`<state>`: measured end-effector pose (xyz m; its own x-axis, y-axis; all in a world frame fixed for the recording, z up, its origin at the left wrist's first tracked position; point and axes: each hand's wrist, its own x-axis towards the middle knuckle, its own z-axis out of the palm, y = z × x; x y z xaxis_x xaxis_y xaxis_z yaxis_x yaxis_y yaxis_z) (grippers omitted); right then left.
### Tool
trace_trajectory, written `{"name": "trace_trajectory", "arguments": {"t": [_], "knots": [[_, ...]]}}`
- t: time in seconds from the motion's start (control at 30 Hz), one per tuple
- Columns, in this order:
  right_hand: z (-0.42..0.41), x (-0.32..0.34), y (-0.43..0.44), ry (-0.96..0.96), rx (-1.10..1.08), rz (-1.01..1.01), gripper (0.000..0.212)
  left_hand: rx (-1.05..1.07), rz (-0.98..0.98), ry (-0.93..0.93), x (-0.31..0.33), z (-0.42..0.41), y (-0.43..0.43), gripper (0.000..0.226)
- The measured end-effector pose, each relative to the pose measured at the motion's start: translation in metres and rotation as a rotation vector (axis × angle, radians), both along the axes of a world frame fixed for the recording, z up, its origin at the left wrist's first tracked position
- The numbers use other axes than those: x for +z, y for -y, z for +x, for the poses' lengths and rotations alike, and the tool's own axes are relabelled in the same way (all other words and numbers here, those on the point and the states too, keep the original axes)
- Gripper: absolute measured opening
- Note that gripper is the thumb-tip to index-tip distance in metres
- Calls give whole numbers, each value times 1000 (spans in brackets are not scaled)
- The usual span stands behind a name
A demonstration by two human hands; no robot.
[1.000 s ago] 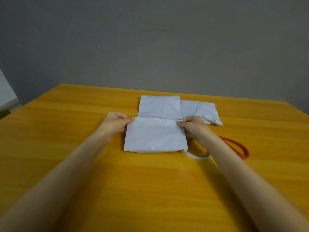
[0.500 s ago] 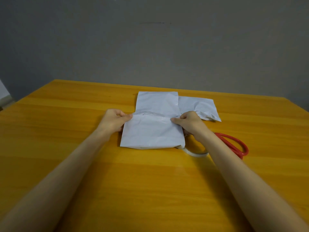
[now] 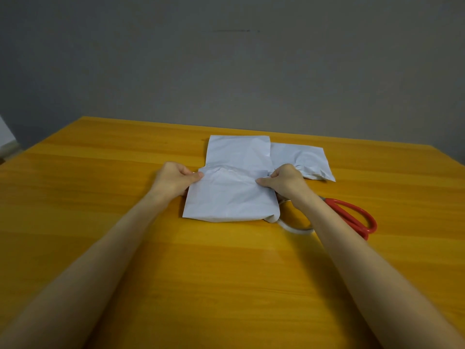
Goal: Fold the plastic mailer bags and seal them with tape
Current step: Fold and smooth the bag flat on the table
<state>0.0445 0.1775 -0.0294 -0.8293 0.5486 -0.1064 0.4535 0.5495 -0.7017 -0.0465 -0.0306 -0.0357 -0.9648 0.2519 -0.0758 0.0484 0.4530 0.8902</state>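
White plastic mailer bag [image 3: 231, 197] lies folded on the orange wooden table [image 3: 120, 222]. Your left hand [image 3: 173, 178] and right hand [image 3: 285, 181] each pinch one end of its folded edge. The red-handled scissors [image 3: 352, 217] lie nearby.

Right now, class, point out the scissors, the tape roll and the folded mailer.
scissors [image 3: 372, 222]: head view, red handle's right end.
tape roll [image 3: 295, 229]: head view, near rim.
folded mailer [image 3: 231, 197]: head view, front panel middle.

White mailer bag [image 3: 230, 197], red scissors [image 3: 352, 215]

tape roll [image 3: 293, 228] half under mailer bag [image 3: 231, 197], scissors [image 3: 352, 215] blades behind forearm [image 3: 323, 222]
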Motion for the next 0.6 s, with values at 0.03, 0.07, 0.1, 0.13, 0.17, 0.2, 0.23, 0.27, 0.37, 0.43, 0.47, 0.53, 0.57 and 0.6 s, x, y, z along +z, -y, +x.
{"name": "trace_trajectory", "arguments": {"t": [0.03, 0.07, 0.1, 0.13, 0.17, 0.2, 0.23, 0.27, 0.37, 0.43, 0.47, 0.53, 0.57, 0.6], "knots": [[-1, 0, 0, 8, -3, 16, 45, -1, -13, -8, 0, -1, 0, 24], [-2, 0, 0, 16, -4, 34, 45, -4, -23, -15, -1, -2, -1, 23], [-3, -1, 0, 25, -3, 56, 45, -9, -33, -23, -2, -3, -1, 23], [-3, -1, 0, 34, 0, 78, 45, -17, -46, -36, -2, -3, -2, 23], [-4, -2, 1, 43, 0, 97, 44, -27, -65, -52, -2, -4, -2, 23], [-4, -2, 1, 50, -2, 112, 43, -35, -88, -69, -3, -4, -3, 24], [-4, -3, 1, 56, -5, 125, 42, -42, -110, -85, -3, -4, -3, 25], [-5, -4, 0, 60, -7, 141, 42, -48, -135, -100, -3, -4, -4, 26], [-6, -5, 1, 69, -14, 189, 41, -60, -200, -137, -2, -4, -5, 28], [-7, -5, 2, 77, -10, 213, 44, -69, -233, -155, -2, -4, -6, 30], [-6, -4, 2, 82, -6, 226, 45, -71, -249, -163, -2, -4, -6, 32], [-5, -4, 3, 93, 1, 251, 46, -71, -268, -174, -1, -3, -7, 33], [-5, -4, 3, 97, 3, 262, 46, -70, -273, -179, -1, -2, -7, 34], [-4, -4, 3, 96, 7, 270, 46, -67, -280, -184, -1, -2, -7, 35]]}}
